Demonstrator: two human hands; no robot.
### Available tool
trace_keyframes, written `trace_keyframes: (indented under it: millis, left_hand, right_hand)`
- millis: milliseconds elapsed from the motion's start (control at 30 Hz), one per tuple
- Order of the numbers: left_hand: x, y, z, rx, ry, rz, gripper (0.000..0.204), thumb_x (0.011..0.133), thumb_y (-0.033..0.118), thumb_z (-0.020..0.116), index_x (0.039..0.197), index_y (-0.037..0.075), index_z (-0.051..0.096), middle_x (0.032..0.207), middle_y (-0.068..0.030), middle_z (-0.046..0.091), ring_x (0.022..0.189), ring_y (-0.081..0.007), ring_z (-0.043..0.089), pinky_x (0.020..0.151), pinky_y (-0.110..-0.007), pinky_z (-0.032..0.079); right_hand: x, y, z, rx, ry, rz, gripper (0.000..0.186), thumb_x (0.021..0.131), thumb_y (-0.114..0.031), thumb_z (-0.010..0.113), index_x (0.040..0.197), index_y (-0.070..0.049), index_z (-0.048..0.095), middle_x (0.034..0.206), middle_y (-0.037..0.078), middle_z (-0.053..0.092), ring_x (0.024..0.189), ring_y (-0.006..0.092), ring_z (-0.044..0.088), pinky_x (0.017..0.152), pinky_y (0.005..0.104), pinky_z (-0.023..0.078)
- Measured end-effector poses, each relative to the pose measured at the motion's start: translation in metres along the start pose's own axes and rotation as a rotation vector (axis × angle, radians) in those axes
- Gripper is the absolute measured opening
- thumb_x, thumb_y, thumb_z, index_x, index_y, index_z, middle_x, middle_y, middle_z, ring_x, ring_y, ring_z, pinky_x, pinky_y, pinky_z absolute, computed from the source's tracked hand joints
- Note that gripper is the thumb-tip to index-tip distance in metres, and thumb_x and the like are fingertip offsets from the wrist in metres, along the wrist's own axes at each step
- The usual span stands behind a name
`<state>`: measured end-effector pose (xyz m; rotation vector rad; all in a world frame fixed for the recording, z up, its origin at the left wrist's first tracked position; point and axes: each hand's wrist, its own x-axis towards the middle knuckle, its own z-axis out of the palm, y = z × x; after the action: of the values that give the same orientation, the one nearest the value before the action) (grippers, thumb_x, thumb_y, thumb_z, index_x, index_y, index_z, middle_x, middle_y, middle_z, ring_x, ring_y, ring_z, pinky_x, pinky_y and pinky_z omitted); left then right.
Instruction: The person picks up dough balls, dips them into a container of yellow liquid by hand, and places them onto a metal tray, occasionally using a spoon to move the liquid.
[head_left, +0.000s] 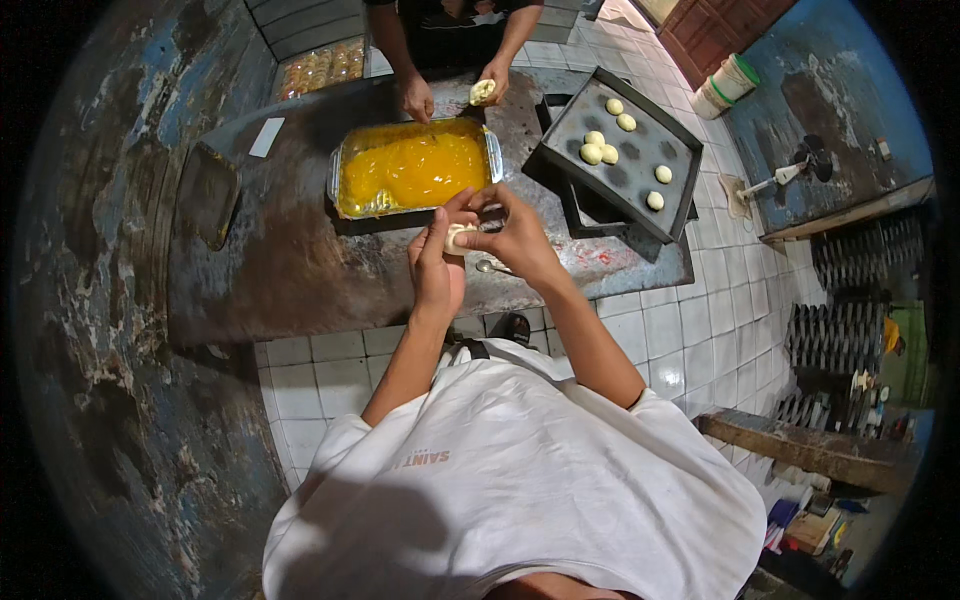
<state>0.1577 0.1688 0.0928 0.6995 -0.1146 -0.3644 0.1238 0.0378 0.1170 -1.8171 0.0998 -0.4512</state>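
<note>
My left hand [434,265] and my right hand [515,240] meet over the table's near part, fingers closed around a pale piece of dough [458,238]. A foil-lined rectangular pan [332,185] of glossy orange-yellow filling [410,160] lies just beyond them. A metal spoon [485,266] rests on the table under my right hand. Across the table, a co-worker's left hand [492,75] holds an opened piece of dough [482,92], and their right hand [418,98] is at the pan's far edge.
A dark tray [690,170] of several dough balls [592,154] sits on another tray at the table's [260,290] right. A white card [266,137] and a dark flat tray [210,195] lie left. Buckets [722,90] stand on the tiled floor [640,330]; stacked metal racks [830,260] are right.
</note>
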Motion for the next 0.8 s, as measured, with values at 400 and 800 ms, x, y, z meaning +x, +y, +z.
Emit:
trace_keyframes:
  millis: [400, 800]
  left_hand:
    - [-0.009, 0.022, -0.043, -0.045, 0.174, -0.136, 0.025, 0.104, 0.02, 0.057, 0.12, 0.001, 0.064, 0.124, -0.0125, 0.067, 0.114, -0.0203, 0.064, 0.096, -0.032, 0.052]
    - [0.005, -0.023, -0.011, 0.15, 0.034, -0.037, 0.018, 0.105, 0.017, 0.056, 0.107, 0.001, 0.065, 0.122, -0.0141, 0.066, 0.114, -0.0198, 0.062, 0.1, -0.033, 0.048]
  right_hand:
    - [-0.031, 0.003, 0.054, -0.182, 0.055, -0.139, 0.031, 0.078, -0.009, 0.08, 0.108, -0.005, 0.076, 0.088, 0.011, 0.066, 0.077, 0.024, 0.066, 0.07, 0.034, 0.052]
    - [-0.014, 0.016, 0.006, 0.134, 0.069, 0.292, 0.024, 0.08, -0.01, 0.083, 0.099, 0.002, 0.075, 0.082, 0.009, 0.071, 0.081, 0.0154, 0.067, 0.068, 0.0307, 0.051]
